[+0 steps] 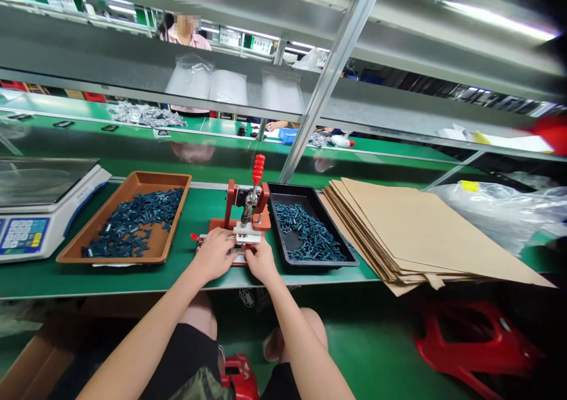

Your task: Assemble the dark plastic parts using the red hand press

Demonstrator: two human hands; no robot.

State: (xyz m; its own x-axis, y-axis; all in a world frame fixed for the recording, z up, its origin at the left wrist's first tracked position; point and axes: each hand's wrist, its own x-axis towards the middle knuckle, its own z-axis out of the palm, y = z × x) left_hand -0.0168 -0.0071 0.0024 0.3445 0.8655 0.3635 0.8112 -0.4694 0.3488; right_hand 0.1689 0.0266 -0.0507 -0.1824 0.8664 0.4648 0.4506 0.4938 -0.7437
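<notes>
A small red hand press (246,211) with a red-knobbed lever (257,168) stands on the green bench between two trays. My left hand (215,253) rests at the left of its base plate, fingers curled down on something I cannot make out. My right hand (261,260) pinches at the front of the white block under the press head. What either hand holds is hidden by the fingers. A brown tray (133,184) to the left and a black tray (283,194) to the right each hold several small dark blue parts.
A weighing scale (31,211) sits at far left. A stack of flat cardboard sheets (416,228) lies right of the black tray, plastic bags (509,211) beyond. A red stool (473,338) stands on the floor. Another person (188,33) works behind the shelving.
</notes>
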